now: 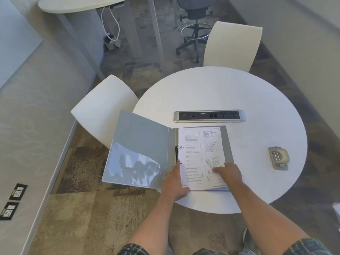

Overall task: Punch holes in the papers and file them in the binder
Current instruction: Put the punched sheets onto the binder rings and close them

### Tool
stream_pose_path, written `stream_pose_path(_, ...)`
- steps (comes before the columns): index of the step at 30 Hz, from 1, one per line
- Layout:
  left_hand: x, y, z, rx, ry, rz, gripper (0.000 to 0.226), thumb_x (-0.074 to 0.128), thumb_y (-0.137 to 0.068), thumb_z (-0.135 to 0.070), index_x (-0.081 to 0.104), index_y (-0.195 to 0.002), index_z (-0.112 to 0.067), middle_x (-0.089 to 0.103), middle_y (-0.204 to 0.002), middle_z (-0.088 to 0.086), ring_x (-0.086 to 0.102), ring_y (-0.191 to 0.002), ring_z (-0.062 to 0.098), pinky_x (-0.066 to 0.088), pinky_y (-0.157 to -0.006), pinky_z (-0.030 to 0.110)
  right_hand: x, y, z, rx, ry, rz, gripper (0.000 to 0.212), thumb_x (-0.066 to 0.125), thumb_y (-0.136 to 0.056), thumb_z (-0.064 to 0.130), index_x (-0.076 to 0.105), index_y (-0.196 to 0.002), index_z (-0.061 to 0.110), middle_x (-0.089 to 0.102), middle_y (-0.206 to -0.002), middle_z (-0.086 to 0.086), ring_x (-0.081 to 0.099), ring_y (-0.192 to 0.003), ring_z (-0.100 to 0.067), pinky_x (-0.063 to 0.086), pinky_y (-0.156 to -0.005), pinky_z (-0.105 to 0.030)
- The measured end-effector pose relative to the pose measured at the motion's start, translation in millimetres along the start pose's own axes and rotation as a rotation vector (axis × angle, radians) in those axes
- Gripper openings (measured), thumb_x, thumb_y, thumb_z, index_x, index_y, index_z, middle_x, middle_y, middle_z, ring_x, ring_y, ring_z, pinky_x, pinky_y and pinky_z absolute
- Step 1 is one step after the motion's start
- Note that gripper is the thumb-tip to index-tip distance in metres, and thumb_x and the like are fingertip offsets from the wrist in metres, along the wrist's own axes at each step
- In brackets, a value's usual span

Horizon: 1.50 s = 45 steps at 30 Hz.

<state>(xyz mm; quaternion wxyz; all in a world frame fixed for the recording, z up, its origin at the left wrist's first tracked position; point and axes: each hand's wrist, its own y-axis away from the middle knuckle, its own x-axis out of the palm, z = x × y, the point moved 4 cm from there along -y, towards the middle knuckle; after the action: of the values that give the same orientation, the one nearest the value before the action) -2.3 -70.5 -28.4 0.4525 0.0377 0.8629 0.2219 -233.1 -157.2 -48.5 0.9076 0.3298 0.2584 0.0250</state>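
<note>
At the far left we find the grey ring binder (147, 150) lying open, its glossy front cover hanging past the edge of the round white table (239, 92) toward a white curved chair (104, 109). Moving right, the black spine clip with its two metal rings (178, 153) runs away from us, so the long axis of the binder and of the sheets points front to back. Our left hand (174, 183) sits directly below that clip: its fingertips reach up to the lower ring, while the thumb hooks the near edge of the binder. We cannot tell whether the fingers actually pinch the ring or only touch it. Next comes the stack of white printed papers (201, 155), lying on the right-hand board with its left margin at the rings; both holes appear seated, though the lower one is partly covered. Our right hand (228, 172) rests flat on the lower right part of the stack, fingers extended and pointing left, pressing the sheets down without gripping. We judge the coming move to depend on the rings, which lie just ahead of the left fingertips; the left hand is the nearer one. Behind the binder a silver power strip (209, 116) is set into the table. Farthest right, well apart from both hands, sits the grey metal hole punch (278, 157).
</note>
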Motion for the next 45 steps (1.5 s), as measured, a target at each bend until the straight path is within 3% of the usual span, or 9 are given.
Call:
stream_pose_path(5,-2.2,3.9,-15.7,0.052,0.102,0.032,0.124,0.088,-0.057,-0.052,0.007,-0.152,-0.049,0.049,-0.144,-0.018,0.054,-0.130,0.019,0.057,-0.095,0.048,-5.7,28.3,30.6,-0.156,-0.251,0.155,0.009,0.079,-0.084,0.019,0.078,-0.093,0.015,0.081,-0.091,0.001,0.077,-0.083,-0.022,0.060,-0.073,-0.035)
stream_pose_path(9,-10.4,15.8,-34.0,0.090,0.151,0.078,0.137,0.090,-0.056,-0.063,0.005,-0.160,-0.035,0.036,-0.147,-0.010,0.041,-0.134,0.013,0.045,-0.108,0.038,6.1,45.9,61.2,-0.269,-0.276,0.325,0.018,0.081,-0.085,0.021,0.079,-0.101,0.014,0.081,-0.097,0.001,0.077,-0.088,-0.023,0.061,-0.077,-0.036)
stream_pose_path(14,-24.9,31.4,-44.8,0.097,0.159,-0.166,0.133,0.074,-0.051,-0.087,0.016,-0.158,-0.034,0.036,-0.147,-0.013,0.043,-0.130,0.008,0.049,-0.103,0.031,28.7,61.0,90.3,-0.332,-0.301,0.430,0.019,0.082,-0.085,0.018,0.078,-0.100,0.007,0.079,-0.094,-0.008,0.075,-0.084,-0.021,0.059,-0.071,-0.030)
stream_pose_path(18,-38.8,40.9,-39.5,0.004,0.168,-0.279,0.100,0.074,-0.081,-0.044,0.014,-0.160,-0.031,0.045,-0.150,-0.008,0.054,-0.125,0.017,0.055,-0.089,0.034,44.6,67.8,100.9,-0.363,-0.306,0.566,0.025,0.077,-0.090,0.019,0.076,-0.111,0.006,0.078,-0.108,-0.009,0.074,-0.101,-0.022,0.057,-0.081,-0.028)
stream_pose_path(22,-46.0,48.2,-20.5,-0.093,0.246,-0.352,0.090,0.061,-0.084,-0.008,0.019,-0.157,-0.037,0.061,-0.126,-0.009,0.064,-0.100,0.017,0.052,-0.067,0.026,54.5,72.5,102.7,-0.366,-0.267,0.672,0.032,0.064,-0.099,0.036,0.077,-0.114,0.011,0.077,-0.114,-0.004,0.071,-0.110,-0.017,0.052,-0.096,-0.032)
stream_pose_path(26,-49.9,51.9,4.3,-0.278,0.362,-0.453,0.080,0.062,-0.083,-0.002,0.033,-0.153,-0.029,0.067,-0.109,-0.001,0.067,-0.098,0.028,0.055,-0.068,0.032,48.8,57.6,90.0,-0.342,-0.037,0.370,0.055,0.055,-0.088,0.074,0.076,-0.107,0.028,0.072,-0.119,0.012,0.065,-0.113,-0.011,0.046,-0.100,-0.039)
stream_pose_path(30,-51.2,57.6,16.3,-0.448,0.428,-0.561,0.050,0.056,-0.096,-0.012,0.044,-0.144,-0.017,0.068,-0.112,0.020,0.067,-0.096,0.040,0.055,-0.073,0.040,27.2,37.0,50.3,-0.137,0.551,-0.207,0.069,0.076,-0.075,0.052,0.050,-0.128,0.016,0.051,-0.130,-0.010,0.052,-0.122,-0.030,0.048,-0.095,-0.047)
stream_pose_path(36,-43.5,65.0,23.0,-0.570,0.517,-0.545,0.058,0.052,-0.101,-0.015,0.033,-0.155,-0.014,0.061,-0.134,0.021,0.063,-0.112,0.043,0.050,-0.082,0.038,23.5,30.9,16.6,0.061,0.633,-0.287,0.081,0.078,-0.072,0.034,0.034,-0.136,0.008,0.034,-0.136,-0.015,0.043,-0.122,-0.032,0.052,-0.093,-0.046)
stream_pose_path(45,-36.3,60.7,34.0,-0.618,0.517,-0.502,0.057,0.054,-0.099,-0.020,0.033,-0.152,-0.016,0.064,-0.128,0.016,0.065,-0.108,0.040,0.052,-0.082,0.038,20.3,26.1,10.9,0.136,0.466,-0.287,0.090,0.089,-0.063,0.029,0.037,-0.132,0.005,0.039,-0.131,-0.018,0.047,-0.119,-0.037,0.055,-0.089,-0.045)
